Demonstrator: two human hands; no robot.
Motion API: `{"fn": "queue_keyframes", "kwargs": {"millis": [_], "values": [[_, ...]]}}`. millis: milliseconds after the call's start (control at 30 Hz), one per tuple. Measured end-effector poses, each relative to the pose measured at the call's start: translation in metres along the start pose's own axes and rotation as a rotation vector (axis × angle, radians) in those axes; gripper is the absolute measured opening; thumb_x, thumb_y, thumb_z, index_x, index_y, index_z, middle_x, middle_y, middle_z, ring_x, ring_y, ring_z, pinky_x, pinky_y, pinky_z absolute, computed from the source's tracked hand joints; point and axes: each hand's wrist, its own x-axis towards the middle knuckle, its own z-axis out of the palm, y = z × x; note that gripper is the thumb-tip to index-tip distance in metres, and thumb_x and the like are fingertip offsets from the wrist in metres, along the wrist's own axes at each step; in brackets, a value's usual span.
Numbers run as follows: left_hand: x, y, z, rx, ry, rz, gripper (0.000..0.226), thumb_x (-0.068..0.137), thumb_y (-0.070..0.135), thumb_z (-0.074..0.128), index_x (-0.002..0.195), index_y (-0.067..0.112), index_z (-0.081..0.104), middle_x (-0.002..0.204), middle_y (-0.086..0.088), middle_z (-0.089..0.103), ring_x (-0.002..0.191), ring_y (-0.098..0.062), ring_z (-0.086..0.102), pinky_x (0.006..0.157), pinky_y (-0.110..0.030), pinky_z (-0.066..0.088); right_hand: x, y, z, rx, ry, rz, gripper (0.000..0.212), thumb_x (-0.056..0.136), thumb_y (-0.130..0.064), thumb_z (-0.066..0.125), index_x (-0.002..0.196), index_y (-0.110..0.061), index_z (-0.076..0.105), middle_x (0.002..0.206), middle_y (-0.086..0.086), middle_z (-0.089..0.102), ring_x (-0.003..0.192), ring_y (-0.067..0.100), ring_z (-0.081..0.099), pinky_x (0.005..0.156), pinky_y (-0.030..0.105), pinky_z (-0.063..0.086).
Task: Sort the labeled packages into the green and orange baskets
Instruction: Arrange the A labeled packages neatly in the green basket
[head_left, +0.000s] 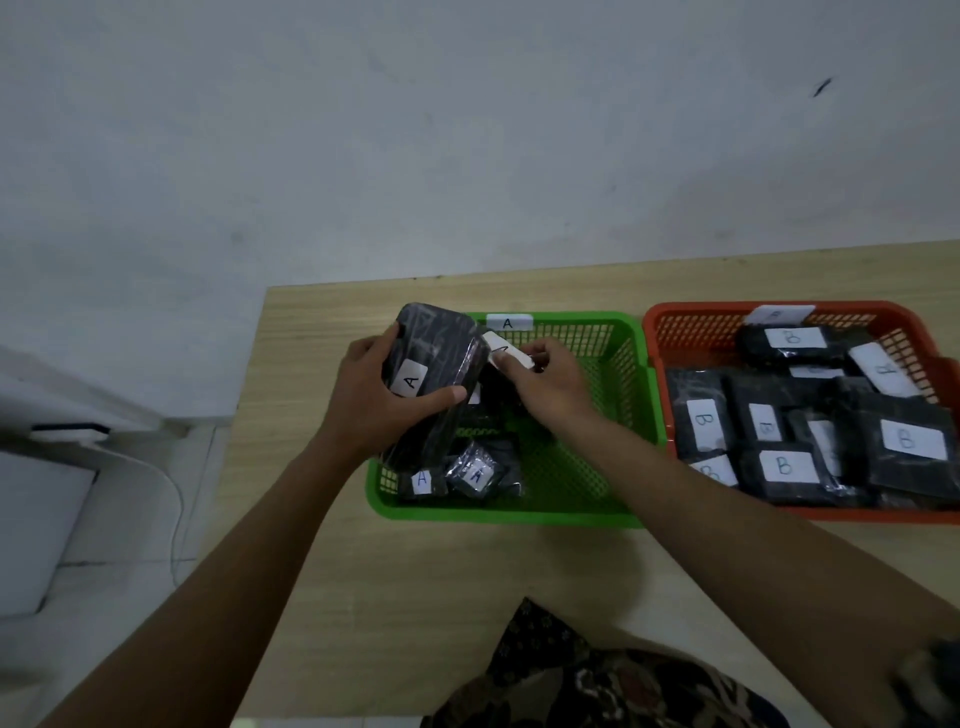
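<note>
Because both carried A labels, left hand (363, 395) and right hand (540, 384) clamped fingers on black packages (436, 374) over the green basket (597, 499).

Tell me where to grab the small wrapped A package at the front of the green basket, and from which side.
Take the small wrapped A package across its two short sides, coming straight down from above. It lies flat on the floor of the green basket, close to the front wall and beside another A package, so a side approach looks blocked. The crinkled wrap may slip, so pinch the body, not the film.
</note>
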Motion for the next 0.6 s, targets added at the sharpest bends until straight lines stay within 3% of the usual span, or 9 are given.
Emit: {"fn": "queue_keyframes", "kwargs": {"millis": [100,167,267,367,433,500,600], "values": [[-0.004,-0.004,-0.002,0.032,0.011,-0.034,0.113,0.05,0.08,0.072,0.145,0.026,0.041,0.131,-0.006,0.045,0.125,-0.018,0.04,0.103,-0.043,0.046,0.006,-0.007,0.025,-0.014,-0.057,0.029,0.029,0.091,-0.04,0.065,0.108,-0.016,0.061,0.107,0.002,0.065,0.096,0.022,0.063,0.086,0.045,0.056],[-0.005,-0.005,-0.002,0.038,0.018,-0.043,0.11,0.053,0.077,0.074,0.145,0.025,0.041,0.132,-0.007,0.045,0.125,-0.021,0.041,0.103,-0.045,0.047,0.009,-0.005,0.029,-0.073,-0.092,0.001,0.025,0.096,-0.04,0.059,0.107,-0.019,0.066,0.107,0.0,0.068,0.095,0.018,0.064,0.083,0.038,0.054],[-0.004,-0.004,0.001,0.002,0.028,-0.046,0.106,0.053,0.077,0.075,0.142,0.029,0.044,0.129,-0.005,0.045,0.12,-0.021,0.045,0.1,-0.044,0.049,0.009,0.008,0.015,-0.072,0.053,-0.046,0.031,0.102,-0.035,0.047,0.09,-0.014,0.066,0.081,0.001,0.064,0.069,0.012,0.055,0.06,0.025,0.04],[-0.002,-0.004,0.004,0.007,0.021,-0.054,0.108,0.051,0.079,0.074,0.142,0.03,0.043,0.128,-0.005,0.045,0.12,-0.021,0.045,0.1,-0.044,0.05,0.009,0.034,-0.008,-0.236,0.178,0.072,0.021,0.097,-0.029,0.056,0.099,-0.012,0.069,0.087,0.003,0.067,0.075,0.018,0.059,0.065,0.025,0.042],[0.0,-0.003,0.007,0.021,0.004,-0.059,0.11,0.052,0.079,0.074,0.144,0.028,0.042,0.13,-0.005,0.044,0.122,-0.023,0.046,0.099,-0.045,0.05,0.006,0.049,-0.017,-0.387,0.061,0.19,0.021,0.093,-0.034,0.064,0.092,-0.013,0.067,0.084,0.004,0.066,0.076,0.02,0.061,0.061,0.024,0.042],[0.001,0.0,0.01,0.033,-0.008,-0.059,0.112,0.052,0.08,0.073,0.145,0.027,0.04,0.131,-0.004,0.043,0.122,-0.024,0.046,0.1,-0.046,0.049,0.002,0.057,-0.02,-0.437,-0.045,0.206,0.034,0.094,-0.039,0.062,0.076,-0.011,0.063,0.07,0.004,0.061,0.067,0.02,0.06,0.051,0.024,0.039],[0.001,0.008,0.016,0.063,-0.03,-0.042,0.116,0.051,0.084,0.07,0.146,0.026,0.039,0.133,-0.005,0.043,0.124,-0.024,0.044,0.102,-0.046,0.047,0.002,0.054,-0.028,-0.468,-0.071,0.198,0.034,0.095,-0.036,0.062,0.078,-0.007,0.069,0.075,0.009,0.065,0.07,0.022,0.063,0.055,0.027,0.046]]}}
